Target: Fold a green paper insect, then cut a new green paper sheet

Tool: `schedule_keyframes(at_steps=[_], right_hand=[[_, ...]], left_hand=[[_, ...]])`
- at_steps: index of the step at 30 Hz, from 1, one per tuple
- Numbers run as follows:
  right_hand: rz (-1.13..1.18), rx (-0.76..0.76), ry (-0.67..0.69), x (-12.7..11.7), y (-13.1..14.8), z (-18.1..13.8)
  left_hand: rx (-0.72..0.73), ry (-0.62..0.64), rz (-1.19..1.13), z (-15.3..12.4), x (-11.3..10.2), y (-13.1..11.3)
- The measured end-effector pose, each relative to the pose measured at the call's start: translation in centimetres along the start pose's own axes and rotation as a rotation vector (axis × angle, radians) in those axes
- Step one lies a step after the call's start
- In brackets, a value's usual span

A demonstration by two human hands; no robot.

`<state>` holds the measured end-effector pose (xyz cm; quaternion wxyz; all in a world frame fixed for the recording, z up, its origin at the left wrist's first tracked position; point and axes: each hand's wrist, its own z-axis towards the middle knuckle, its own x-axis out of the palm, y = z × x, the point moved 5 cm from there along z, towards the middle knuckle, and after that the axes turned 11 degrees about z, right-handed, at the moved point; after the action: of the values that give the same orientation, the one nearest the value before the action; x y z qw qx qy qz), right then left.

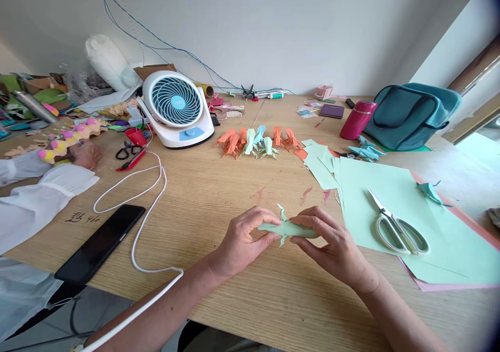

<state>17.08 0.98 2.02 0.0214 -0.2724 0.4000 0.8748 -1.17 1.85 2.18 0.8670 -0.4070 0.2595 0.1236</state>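
Nearest the cam, a white cable [135, 248] is draped over the near table edge, w/ a black phone [100, 242] lying flat beside it on the wooden table [219, 185]. Just past that, a pale-green folded paper figure [287, 228] is held low over the table, approx. centre-front, pinched from both ends: the left hand [244, 237] is closed on its left end w/ thumb and fingertips, the right hand [328, 237] is closed on its right end the same way. The figure is long and narrow, w/ small pointed legs or spikes sticking up and down near the middle; finer creases can't be made out. Judged from its shape, folding is nearly done, since it resembles the finished ones; only shaping of legs/tail seems left. A row of finished figures [255, 142], orange and light blue-green, is lined up farther back, so a good batch is judged complete. More flat green sheets [390, 196] are stacked at right w/ scissors [398, 226] resting on top, so more pieces may be left to make. A small fan [175, 107] is set behind-left, a teal bag [410, 115] and a red flask [357, 119] back-right. Another person's white sleeve [39, 201] is seen at far left, apart from the work.
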Motion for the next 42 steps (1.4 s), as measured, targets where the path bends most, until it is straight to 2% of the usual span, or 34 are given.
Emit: schedule_keyframes(at_steps=[14,26,33,42], right_hand=[[0.061,0.101,-0.025,0.28,-0.51,0.26],[-0.042,-0.023,-0.029,0.06,0.12,0.05],[-0.117,0.004,-0.033,-0.29,-0.24,0.21],[-0.08,0.021,-0.046,-0.27,-0.59,0.01]], left_hand=[[0.021,-0.01,0.01,-0.01,-0.08,-0.03],[-0.011,-0.005,-0.035,0.0,0.39,-0.16],[-0.045,-0.04,-0.027,0.0,0.46,0.18],[-0.043,-0.05,-0.022,0.08,0.34,0.06]])
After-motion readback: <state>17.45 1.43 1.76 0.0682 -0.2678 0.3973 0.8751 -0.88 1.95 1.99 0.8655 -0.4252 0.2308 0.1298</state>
